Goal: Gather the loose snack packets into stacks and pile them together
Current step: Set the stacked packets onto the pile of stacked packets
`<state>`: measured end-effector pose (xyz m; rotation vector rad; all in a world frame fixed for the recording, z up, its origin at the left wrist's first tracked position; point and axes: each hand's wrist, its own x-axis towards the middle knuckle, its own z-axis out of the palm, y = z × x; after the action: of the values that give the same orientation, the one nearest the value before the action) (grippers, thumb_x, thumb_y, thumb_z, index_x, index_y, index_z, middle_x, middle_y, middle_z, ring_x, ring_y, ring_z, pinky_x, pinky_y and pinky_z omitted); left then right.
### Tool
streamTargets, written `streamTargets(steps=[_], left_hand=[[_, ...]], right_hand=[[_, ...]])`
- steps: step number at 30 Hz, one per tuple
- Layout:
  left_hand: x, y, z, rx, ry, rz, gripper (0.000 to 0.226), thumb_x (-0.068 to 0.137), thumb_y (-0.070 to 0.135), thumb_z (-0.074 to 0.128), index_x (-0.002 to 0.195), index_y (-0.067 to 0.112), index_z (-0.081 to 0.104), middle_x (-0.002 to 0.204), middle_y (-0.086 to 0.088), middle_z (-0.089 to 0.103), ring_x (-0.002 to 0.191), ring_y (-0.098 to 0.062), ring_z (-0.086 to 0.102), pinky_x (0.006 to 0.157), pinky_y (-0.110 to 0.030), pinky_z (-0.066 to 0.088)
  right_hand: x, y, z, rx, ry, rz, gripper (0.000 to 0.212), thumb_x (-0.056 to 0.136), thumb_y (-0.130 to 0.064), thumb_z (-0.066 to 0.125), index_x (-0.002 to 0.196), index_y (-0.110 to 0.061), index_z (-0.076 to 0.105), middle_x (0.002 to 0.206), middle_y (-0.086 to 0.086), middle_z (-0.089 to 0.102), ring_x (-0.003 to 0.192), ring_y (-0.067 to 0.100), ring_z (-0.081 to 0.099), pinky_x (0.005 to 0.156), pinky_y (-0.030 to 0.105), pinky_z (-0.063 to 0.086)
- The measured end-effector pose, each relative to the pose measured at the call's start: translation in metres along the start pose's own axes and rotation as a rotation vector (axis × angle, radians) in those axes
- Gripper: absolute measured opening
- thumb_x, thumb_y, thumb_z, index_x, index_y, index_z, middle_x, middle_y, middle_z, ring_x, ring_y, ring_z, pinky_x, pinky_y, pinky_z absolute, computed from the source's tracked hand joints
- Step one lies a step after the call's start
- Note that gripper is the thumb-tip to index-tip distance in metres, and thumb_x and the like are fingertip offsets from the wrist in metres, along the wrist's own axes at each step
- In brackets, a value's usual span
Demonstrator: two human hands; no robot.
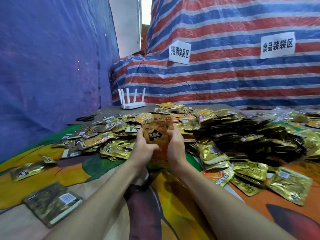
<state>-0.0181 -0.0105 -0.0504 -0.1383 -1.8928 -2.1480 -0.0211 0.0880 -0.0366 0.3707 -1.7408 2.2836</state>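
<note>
1. While both of your forearms stretch out over the printed cloth, your left grip and right grip hold one upright bundle of snack packets between them. Each grip's fingers curl round one side edge of the bundle. Two packet fronts show at its top; the rest overlap too closely to count.

2. Just behind the bundle, one large heap of gold packets spreads over the cloth to the right edge of the view. There are far too many to count, and they lie at every angle.

3. At lower left, one squared stack lies flat on the cloth, well apart from the heap. A white sticker shows on its top packet.

4. Farther back on the left, one loose packet lies alone, with a second, crumpled packet just beyond it.

5. On the grey board at the far edge stands one white router with five antennas upright. One pair of black scissors lies flat near it, to the left.

6. Two white paper signs with black characters hang on the striped tarp behind the heap: one sign near the corner and a second sign farther right.

7. One plain blue tarp closes the left side.
</note>
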Motion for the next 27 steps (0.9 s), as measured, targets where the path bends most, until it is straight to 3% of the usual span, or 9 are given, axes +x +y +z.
streamTargets(steps=[4,7,10,12,15,18,20,23,27], left_hand=[[-0.005,0.001,0.005,0.014,-0.056,-0.027,0.058,0.07,0.01,0.062,0.124,0.023,0.044,0.111,-0.015,0.066,0.099,-0.029,0.067,0.073,-0.037,0.056],[-0.008,-0.005,0.009,0.115,-0.013,-0.073,0.06,0.069,0.023,0.069,0.124,0.02,0.045,0.112,-0.015,0.065,0.1,-0.031,0.067,0.081,-0.048,0.059],[-0.009,-0.008,0.008,0.178,0.014,-0.013,0.045,0.081,0.014,0.08,0.117,0.015,0.053,0.108,-0.014,0.07,0.1,-0.03,0.07,0.086,-0.051,0.059],[-0.008,-0.008,0.003,0.152,-0.032,0.048,0.039,0.079,0.004,0.082,0.111,0.013,0.061,0.099,-0.009,0.075,0.092,-0.025,0.074,0.075,-0.039,0.061],[-0.011,-0.002,-0.001,0.179,-0.143,0.139,0.04,0.07,0.003,0.085,0.106,0.011,0.067,0.088,-0.002,0.076,0.081,-0.015,0.073,0.066,-0.025,0.056],[-0.017,0.0,0.003,0.18,-0.218,0.164,0.035,0.065,0.008,0.07,0.098,0.017,0.066,0.075,0.006,0.071,0.07,-0.009,0.069,0.059,-0.022,0.052],[-0.019,-0.002,0.004,0.153,-0.219,0.167,0.03,0.066,0.008,0.063,0.093,0.019,0.064,0.07,0.008,0.066,0.065,-0.01,0.064,0.055,-0.023,0.049],[-0.021,-0.001,0.005,0.152,-0.161,0.197,0.036,0.066,0.01,0.061,0.101,0.015,0.061,0.081,-0.003,0.065,0.075,-0.02,0.063,0.06,-0.032,0.051],[-0.026,0.005,0.011,0.142,-0.076,0.245,0.047,0.067,0.012,0.067,0.11,0.023,0.047,0.098,-0.015,0.066,0.084,-0.019,0.068,0.069,-0.037,0.059]], right_hand=[[-0.004,0.005,0.002,-0.098,0.049,-0.076,0.062,0.091,-0.06,0.029,0.103,-0.015,0.07,0.105,0.013,0.072,0.102,0.033,0.067,0.095,0.054,0.053],[-0.004,0.006,-0.002,-0.146,0.123,-0.03,0.068,0.09,-0.065,0.027,0.098,-0.014,0.071,0.098,0.009,0.073,0.097,0.029,0.068,0.095,0.053,0.052],[-0.005,0.003,-0.003,-0.128,0.141,-0.022,0.063,0.088,-0.066,0.036,0.09,-0.015,0.073,0.091,0.007,0.075,0.091,0.027,0.071,0.092,0.053,0.054],[-0.005,0.002,-0.003,-0.094,0.13,0.008,0.065,0.081,-0.07,0.047,0.085,-0.012,0.076,0.085,0.009,0.076,0.085,0.028,0.073,0.086,0.049,0.059],[-0.003,0.0,-0.005,-0.035,0.076,0.086,0.063,0.072,-0.065,0.06,0.078,-0.004,0.075,0.079,0.014,0.075,0.074,0.028,0.071,0.074,0.04,0.056],[0.002,-0.002,-0.008,0.064,-0.069,0.226,0.045,0.072,-0.054,0.059,0.075,-0.01,0.068,0.074,0.008,0.066,0.071,0.024,0.063,0.066,0.035,0.049],[0.001,-0.003,-0.006,0.103,-0.096,0.281,0.043,0.075,-0.051,0.057,0.084,-0.009,0.063,0.077,0.006,0.06,0.072,0.021,0.059,0.061,0.03,0.046],[0.0,-0.002,-0.003,0.123,0.001,0.213,0.059,0.078,-0.046,0.059,0.117,-0.001,0.057,0.097,0.01,0.058,0.087,0.023,0.059,0.07,0.033,0.05],[-0.002,-0.012,-0.004,-0.04,0.076,0.092,0.03,0.097,-0.032,0.061,0.116,-0.011,0.054,0.099,0.003,0.062,0.084,0.01,0.063,0.059,0.016,0.05]])
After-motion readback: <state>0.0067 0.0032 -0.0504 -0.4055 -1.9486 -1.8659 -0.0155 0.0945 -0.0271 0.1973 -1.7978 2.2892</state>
